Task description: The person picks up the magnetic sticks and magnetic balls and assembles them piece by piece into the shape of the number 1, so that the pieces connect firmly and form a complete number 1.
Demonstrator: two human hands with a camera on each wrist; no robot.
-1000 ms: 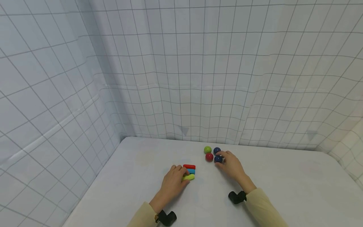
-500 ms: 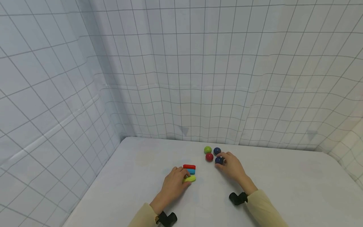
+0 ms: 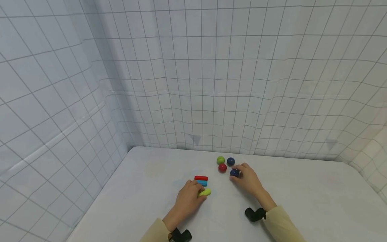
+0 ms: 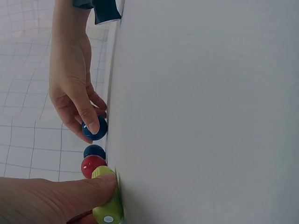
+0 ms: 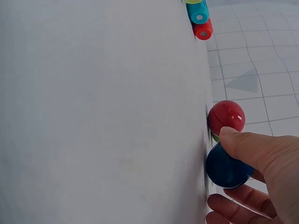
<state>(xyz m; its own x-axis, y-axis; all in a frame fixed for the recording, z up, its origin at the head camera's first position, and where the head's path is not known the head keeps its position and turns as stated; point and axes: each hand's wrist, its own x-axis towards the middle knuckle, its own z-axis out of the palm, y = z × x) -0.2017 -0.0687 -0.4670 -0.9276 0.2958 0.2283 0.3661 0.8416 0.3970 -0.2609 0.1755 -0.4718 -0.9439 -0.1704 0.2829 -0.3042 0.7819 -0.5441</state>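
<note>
My left hand (image 3: 188,199) pinches a yellow-green, rounded stick-like piece (image 4: 108,198) between thumb and fingers, low over the table. Just beyond it lie a blue stick (image 3: 202,183) and a red stick (image 3: 201,178), side by side. Over on the right, my right hand (image 3: 248,179) holds a dark blue ball (image 5: 228,165) with thumb and fingertips at the table surface. Past that ball, a red ball (image 3: 222,167), a green ball (image 3: 220,160) and a second dark blue ball (image 3: 231,161) form a cluster. In the right wrist view the green ball is mostly hidden.
The white table (image 3: 145,191) reaches back to a hanging white cloth (image 3: 229,101) with a grid of dark lines. Similar cloth (image 3: 45,134) hangs along the left side. A black camera mount is strapped to each wrist.
The left hand has drawn the yellow-green piece toward me and rightward, away from the blue stick. The right hand has pulled its dark blue ball slightly nearer, apart from the other balls.
</note>
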